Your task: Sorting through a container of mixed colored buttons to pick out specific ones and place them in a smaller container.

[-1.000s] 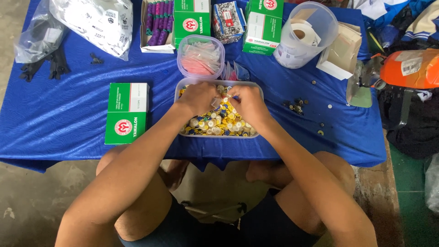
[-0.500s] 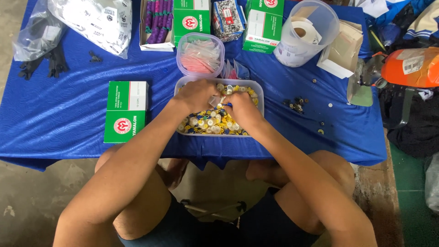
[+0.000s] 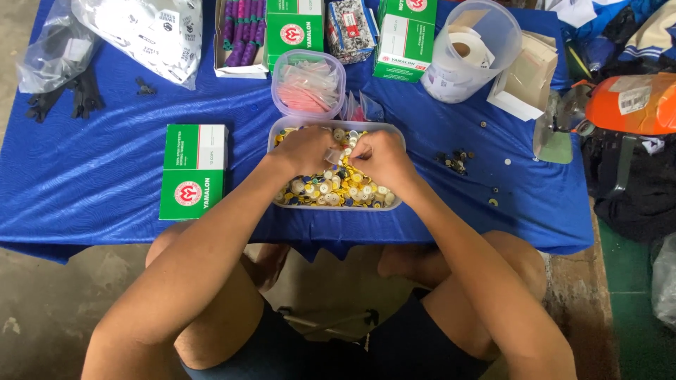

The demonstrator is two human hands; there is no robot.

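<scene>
A clear plastic tub [image 3: 398, 200] full of small yellow, white and blue buttons [image 3: 331, 191] sits on the blue cloth near the table's front edge. Both my hands are over it, fingertips meeting in the middle. My left hand [image 3: 304, 150] pinches a small clear packet [image 3: 333, 155]. My right hand [image 3: 377, 156] has its fingers closed on something small beside the packet; what it grips is too small to tell.
A round tub of pink packets [image 3: 308, 84] stands just behind. Green boxes lie at left [image 3: 191, 171] and at the back [image 3: 405, 39]. A clear jug with tape rolls [image 3: 470, 53], loose buttons [image 3: 454, 160], black zippers [image 3: 67, 98] and an orange tool [image 3: 634, 104] surround them.
Both hands stayed over the tub, shifting slightly while handling small pieces. The view tilted a little.
</scene>
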